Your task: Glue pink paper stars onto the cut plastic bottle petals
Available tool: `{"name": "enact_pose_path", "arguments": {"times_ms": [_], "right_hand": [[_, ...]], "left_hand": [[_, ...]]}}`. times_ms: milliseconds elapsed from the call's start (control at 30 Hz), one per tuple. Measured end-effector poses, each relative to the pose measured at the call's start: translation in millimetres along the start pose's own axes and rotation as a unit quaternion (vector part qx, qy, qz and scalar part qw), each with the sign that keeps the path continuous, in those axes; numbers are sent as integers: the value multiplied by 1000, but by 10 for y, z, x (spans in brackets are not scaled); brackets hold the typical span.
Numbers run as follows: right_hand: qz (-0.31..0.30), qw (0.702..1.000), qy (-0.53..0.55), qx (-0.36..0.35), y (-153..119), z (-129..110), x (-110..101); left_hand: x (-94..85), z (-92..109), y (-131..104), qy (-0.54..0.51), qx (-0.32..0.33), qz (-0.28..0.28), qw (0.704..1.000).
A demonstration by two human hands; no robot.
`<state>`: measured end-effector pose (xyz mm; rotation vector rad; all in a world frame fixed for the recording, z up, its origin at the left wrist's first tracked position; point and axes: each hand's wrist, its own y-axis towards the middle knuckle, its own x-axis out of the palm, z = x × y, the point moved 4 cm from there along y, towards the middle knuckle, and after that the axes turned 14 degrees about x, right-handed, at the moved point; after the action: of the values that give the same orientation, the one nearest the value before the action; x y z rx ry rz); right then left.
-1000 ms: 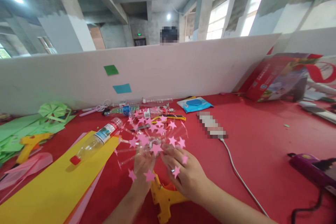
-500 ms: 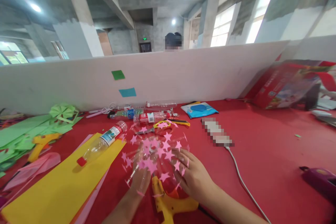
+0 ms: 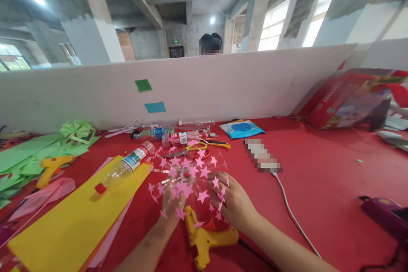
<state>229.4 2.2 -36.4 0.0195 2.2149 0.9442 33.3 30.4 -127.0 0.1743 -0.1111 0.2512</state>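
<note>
A clear plastic craft piece (image 3: 185, 189) with strips fanned out from a ring-like centre carries several pink stars. My left hand (image 3: 174, 197) is closed around its middle, partly seen through the clear strips. On its right side, my right hand (image 3: 234, 199) has bent fingers gripping the outer strips; stars partly cover the fingertips. A yellow glue gun (image 3: 205, 238) lies just below the piece, between my forearms. Beyond the piece are scissors (image 3: 194, 148) with a yellow handle.
A bottle (image 3: 127, 165) lies on yellow paper (image 3: 73, 221) to the left, near green paper (image 3: 32, 157). More bottles (image 3: 181, 138), a wipes pack (image 3: 242, 128) and a cabled, blurred-out object (image 3: 263, 157) lie farther back. A purple tool (image 3: 387, 216) is at right, and a white partition (image 3: 255, 85) behind.
The star-covered piece has turned slightly in my hands, so its stars sit in different places. Both hands stay on it. The view has shifted a little.
</note>
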Motion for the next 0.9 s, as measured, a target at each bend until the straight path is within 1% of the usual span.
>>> {"name": "enact_pose_path", "arguments": {"times_ms": [100,167,300,400,533,633,767,900], "right_hand": [[-8,1000,-13,0,3,25,-7],[-11,1000,-28,8,7,55,-7],[-19,998,-30,42,28,169,5],[-19,997,-28,66,47,254,9],[-13,996,-37,76,50,299,27],[-17,996,-44,81,33,309,60],[-22,995,-48,89,18,315,94],[-19,994,-43,101,21,333,95]], "left_hand": [[15,26,12,-18,-23,-13,1000],[26,75,90,-28,-27,-19,999],[54,181,323,-32,-10,-18,999],[76,220,411,-20,9,-10,1000],[91,245,368,-6,31,3,999],[95,275,310,-6,31,10,999],[117,347,279,-18,16,-11,1000],[113,421,329,-33,9,-25,999]]}}
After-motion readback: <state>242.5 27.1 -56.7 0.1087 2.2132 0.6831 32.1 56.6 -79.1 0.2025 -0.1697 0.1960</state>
